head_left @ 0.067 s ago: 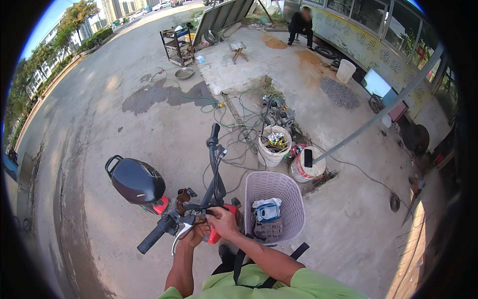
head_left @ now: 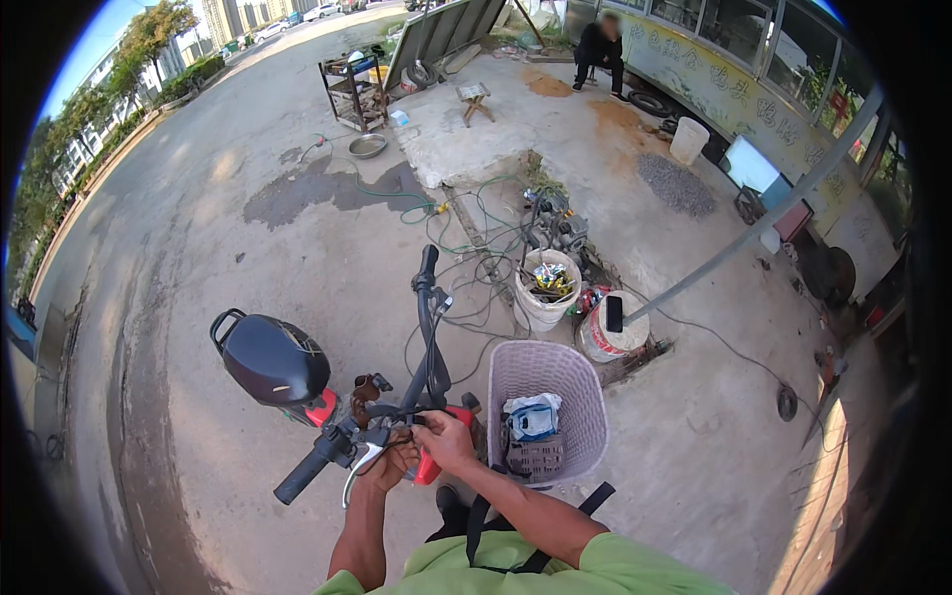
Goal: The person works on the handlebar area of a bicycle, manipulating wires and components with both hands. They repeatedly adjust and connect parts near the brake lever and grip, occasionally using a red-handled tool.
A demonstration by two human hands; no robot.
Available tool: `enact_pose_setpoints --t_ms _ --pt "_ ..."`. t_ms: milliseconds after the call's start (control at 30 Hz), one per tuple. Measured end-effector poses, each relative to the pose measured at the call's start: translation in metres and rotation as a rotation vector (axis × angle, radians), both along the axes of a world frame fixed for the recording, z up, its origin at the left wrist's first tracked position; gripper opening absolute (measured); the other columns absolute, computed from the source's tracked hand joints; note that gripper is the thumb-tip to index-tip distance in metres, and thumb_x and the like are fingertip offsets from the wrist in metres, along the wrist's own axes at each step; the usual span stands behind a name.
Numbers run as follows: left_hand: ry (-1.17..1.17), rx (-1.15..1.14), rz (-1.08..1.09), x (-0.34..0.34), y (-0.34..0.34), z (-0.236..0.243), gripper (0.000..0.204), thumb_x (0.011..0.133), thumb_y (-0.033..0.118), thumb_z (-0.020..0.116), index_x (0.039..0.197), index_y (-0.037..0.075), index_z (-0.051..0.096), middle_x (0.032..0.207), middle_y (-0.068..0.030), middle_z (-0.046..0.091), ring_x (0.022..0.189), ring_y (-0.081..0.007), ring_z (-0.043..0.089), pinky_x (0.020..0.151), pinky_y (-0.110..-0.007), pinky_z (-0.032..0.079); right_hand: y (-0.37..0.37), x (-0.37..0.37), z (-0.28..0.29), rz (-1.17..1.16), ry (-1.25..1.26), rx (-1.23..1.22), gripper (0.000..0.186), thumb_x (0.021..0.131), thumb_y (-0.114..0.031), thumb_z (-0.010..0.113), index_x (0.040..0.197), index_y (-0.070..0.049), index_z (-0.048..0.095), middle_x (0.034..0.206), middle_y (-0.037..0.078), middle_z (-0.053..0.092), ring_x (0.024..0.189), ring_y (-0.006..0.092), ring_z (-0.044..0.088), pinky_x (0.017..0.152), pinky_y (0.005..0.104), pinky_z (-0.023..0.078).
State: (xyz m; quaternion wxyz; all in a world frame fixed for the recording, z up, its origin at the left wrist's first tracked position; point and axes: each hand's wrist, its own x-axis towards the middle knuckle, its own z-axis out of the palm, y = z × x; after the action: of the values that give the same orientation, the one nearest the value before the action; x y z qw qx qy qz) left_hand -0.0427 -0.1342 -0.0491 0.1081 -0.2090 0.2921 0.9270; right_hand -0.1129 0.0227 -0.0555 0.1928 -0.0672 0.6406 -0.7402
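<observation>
A red scooter stands before me with its black seat (head_left: 273, 359) to the left and its black handlebar (head_left: 426, 332) running across the middle. At the handlebar's centre, my left hand (head_left: 395, 464) is closed, its fingertips up beside the silver brake lever (head_left: 362, 462). My right hand (head_left: 446, 441) comes in from the right, thumb and fingers pinched together close to the left fingertips. Both hands are on the thin black cables (head_left: 402, 416) at the bar; the exact piece between the fingertips is mostly hidden. The black grip (head_left: 302, 476) points toward the lower left.
Right of the scooter is a lilac woven basket (head_left: 585, 402) with a blue-white packet (head_left: 533, 418) inside. Beyond it stand a white bucket of cans (head_left: 540, 315) and a lidded bucket (head_left: 595, 342) bearing a phone (head_left: 614, 314). Hoses tangle on the ground. A person (head_left: 598, 55) sits far off.
</observation>
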Motion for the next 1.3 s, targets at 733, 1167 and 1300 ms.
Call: enact_pose_setpoints --t_ms 733,1167,1300 --pt "0.04 -0.555 -0.095 0.0 -0.004 -0.031 0.032 0.094 0.015 0.075 0.123 0.011 0.061 0.097 0.0004 0.064 0.083 -0.0097 0.057 0.072 -0.026 0.046 0.009 0.003 -0.003 0.254 -0.773 0.122 0.029 0.101 -0.045 0.064 0.097 -0.017 0.07 0.082 -0.004 0.069 0.067 0.0085 0.063 0.057 0.0273 0.048" --pt "0.041 -0.918 -0.073 0.009 -0.007 -0.013 0.026 0.092 0.007 0.07 0.118 0.008 0.066 0.102 -0.0012 0.066 0.097 -0.013 0.062 0.084 -0.031 0.05 -0.009 0.014 0.028 0.267 -0.445 0.229 0.041 0.096 -0.043 0.072 0.084 -0.004 0.072 0.076 0.003 0.07 0.057 0.0112 0.061 0.052 0.0287 0.047" --pt "0.0 -1.031 -0.129 0.01 -0.012 -0.026 0.035 0.09 0.011 0.072 0.125 0.008 0.067 0.115 -0.0049 0.069 0.11 -0.0183 0.063 0.097 -0.035 0.049 -0.019 0.013 0.005 0.216 -0.344 0.316 0.037 0.091 -0.038 0.074 0.082 -0.002 0.072 0.076 0.006 0.072 0.061 0.0142 0.066 0.058 0.0316 0.051"
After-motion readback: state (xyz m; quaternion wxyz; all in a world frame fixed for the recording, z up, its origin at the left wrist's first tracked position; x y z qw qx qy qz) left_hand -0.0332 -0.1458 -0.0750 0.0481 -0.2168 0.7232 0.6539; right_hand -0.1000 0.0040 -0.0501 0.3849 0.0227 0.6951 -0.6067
